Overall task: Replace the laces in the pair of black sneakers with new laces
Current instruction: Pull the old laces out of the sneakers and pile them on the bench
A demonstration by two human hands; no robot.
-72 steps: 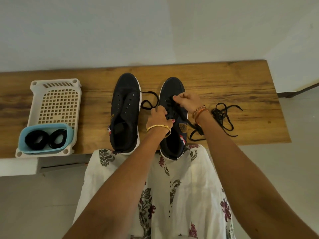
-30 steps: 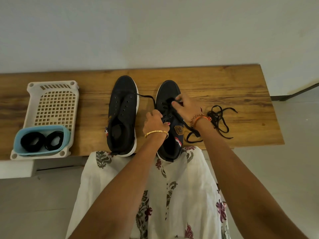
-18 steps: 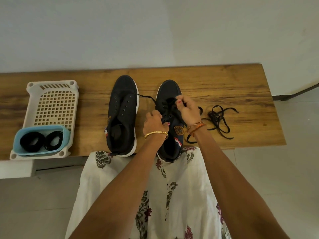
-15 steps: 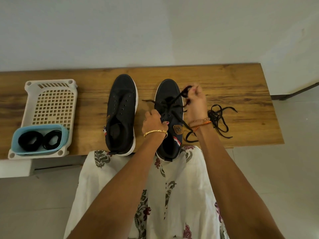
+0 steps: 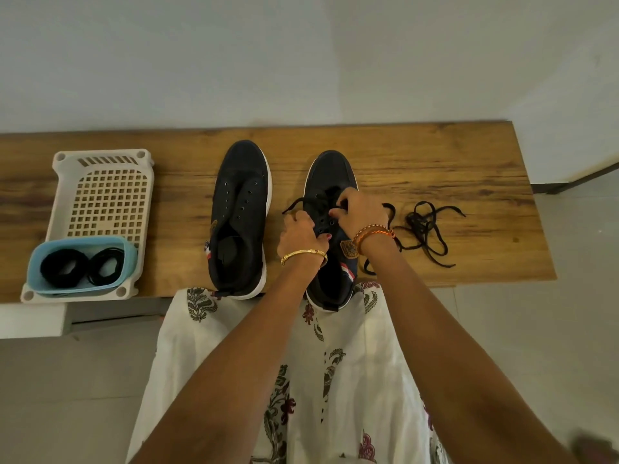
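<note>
Black lace [image 5: 310, 200] is looser now, since our right hand [image 5: 360, 212], which yanked a loop up half a second ago, is back pinching it at the right sneaker [image 5: 331, 175] on the bench [image 5: 435, 162] while our left hand [image 5: 298, 231] grips that shoe, so we're mid-unlacing, with the left sneaker [image 5: 239, 209] already bare.

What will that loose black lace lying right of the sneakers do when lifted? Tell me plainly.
The loose lace lies in a limp tangle on the bench, so it will probably droop and trail. Its crossed loops may snag or knot when pulled. It looks thin and flat, likely very light, and unlikely to roll.
</note>
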